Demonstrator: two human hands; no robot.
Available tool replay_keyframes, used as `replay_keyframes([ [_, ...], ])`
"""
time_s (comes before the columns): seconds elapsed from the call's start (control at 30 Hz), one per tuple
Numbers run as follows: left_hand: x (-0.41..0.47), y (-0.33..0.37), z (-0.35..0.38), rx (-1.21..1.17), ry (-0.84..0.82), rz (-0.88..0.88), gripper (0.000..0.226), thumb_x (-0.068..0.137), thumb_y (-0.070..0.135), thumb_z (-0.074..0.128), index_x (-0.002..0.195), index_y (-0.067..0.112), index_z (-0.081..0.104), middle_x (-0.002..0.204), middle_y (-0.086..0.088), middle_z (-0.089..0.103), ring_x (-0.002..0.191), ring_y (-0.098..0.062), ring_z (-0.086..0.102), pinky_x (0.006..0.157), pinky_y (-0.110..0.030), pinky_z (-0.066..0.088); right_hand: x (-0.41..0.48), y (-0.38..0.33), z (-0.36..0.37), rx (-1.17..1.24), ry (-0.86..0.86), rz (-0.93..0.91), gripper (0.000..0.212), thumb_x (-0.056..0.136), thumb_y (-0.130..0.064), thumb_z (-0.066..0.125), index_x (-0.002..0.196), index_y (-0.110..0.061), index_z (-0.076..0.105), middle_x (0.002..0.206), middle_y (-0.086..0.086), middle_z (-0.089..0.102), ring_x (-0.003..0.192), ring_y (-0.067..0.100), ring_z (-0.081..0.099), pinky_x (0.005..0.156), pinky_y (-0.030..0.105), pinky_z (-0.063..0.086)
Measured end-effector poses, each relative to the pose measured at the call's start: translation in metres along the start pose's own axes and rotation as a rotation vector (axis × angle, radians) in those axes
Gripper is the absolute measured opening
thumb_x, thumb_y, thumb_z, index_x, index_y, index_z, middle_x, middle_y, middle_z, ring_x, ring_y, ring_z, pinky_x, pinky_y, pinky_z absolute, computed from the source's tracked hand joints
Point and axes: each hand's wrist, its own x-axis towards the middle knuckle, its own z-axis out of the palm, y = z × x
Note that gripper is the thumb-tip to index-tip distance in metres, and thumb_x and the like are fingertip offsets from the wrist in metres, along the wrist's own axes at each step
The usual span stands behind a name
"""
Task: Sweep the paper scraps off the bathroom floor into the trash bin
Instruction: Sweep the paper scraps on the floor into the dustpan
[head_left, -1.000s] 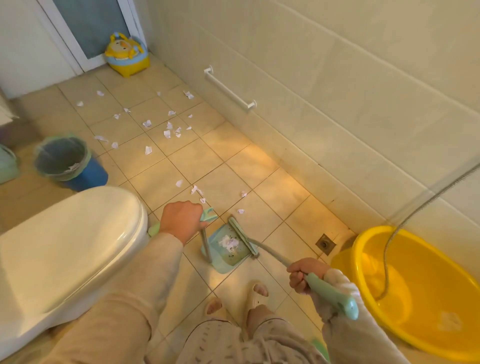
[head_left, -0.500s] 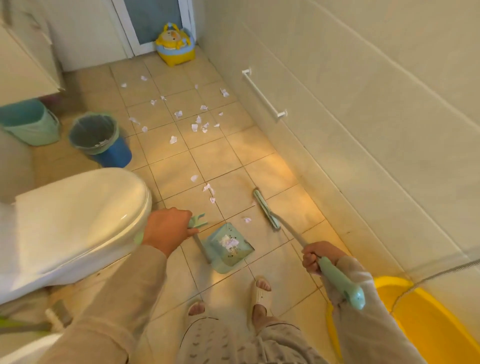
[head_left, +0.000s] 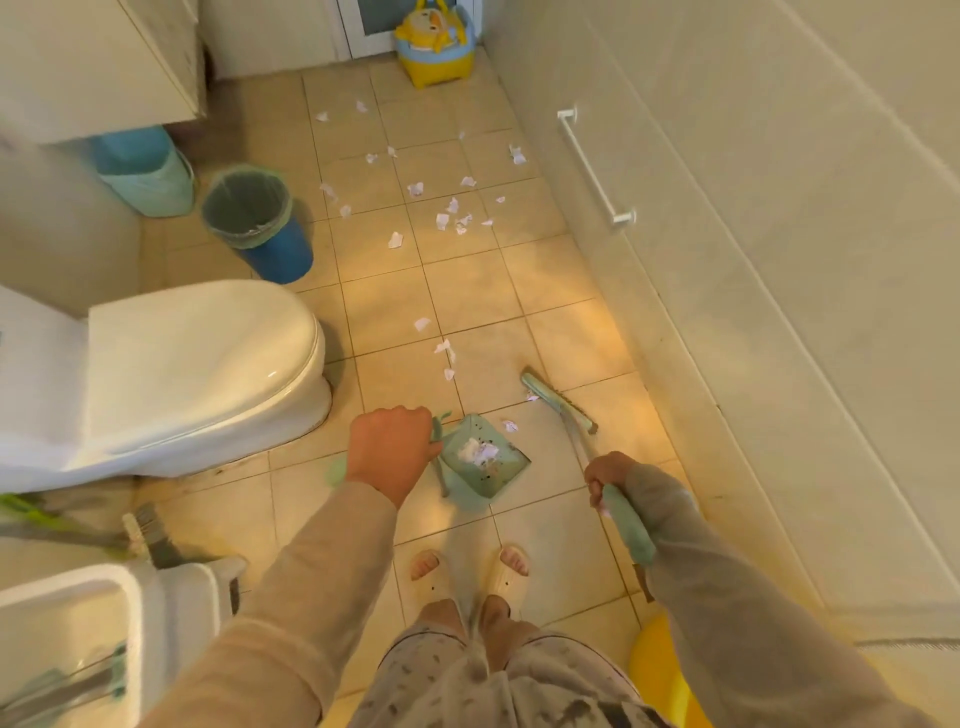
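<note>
Sweeping up in a tiled bathroom, a person stood with the left hand (head_left: 387, 452) curled round the handle of a green dustpan (head_left: 498, 478) and the right hand (head_left: 607, 475) wrapped around the grip of a long-handled broom (head_left: 558, 402), whose head lay on the floor just beyond the pan's mouth. A small heap of scraps (head_left: 478, 451) sat in the pan, and a stray scrap (head_left: 510, 426) lay just off its lip. A loose trail of scraps (head_left: 445, 349) ran up the floor beside the toilet (head_left: 197, 358). The widest scatter of scraps (head_left: 452, 213) lay well beyond, to the right of the lined trash bin (head_left: 283, 257). The step in hand appeared to be drawing the nearest pieces into the pan. It looked best done with the pan's lip pressed flat to the tile so nothing slid beneath. Short, low strokes towards the pan would suit, since paper this light would likely flutter away under a brisk flick. Working outward along the trail, then carrying the pan level to the bin, seemed the surest way to avoid spilling the load.
</note>
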Motion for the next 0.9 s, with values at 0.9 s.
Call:
replay_keyframes([
  [0.9,-0.015,-0.028,0.005,-0.14,-0.006,-0.034,0.034,0.092,0.048,0.049,0.1,0.018,0.061,0.097,-0.004,0.069,0.089,-0.024,0.065,0.063,-0.029,0.035,-0.035,0.021,0.043,-0.058,-0.142,0.117,0.03,0.089,0.002,0.041,0.061,-0.007,0.045,0.032,0.004,0.04,0.034,0.015,0.04,0.036,0.017,0.034],
])
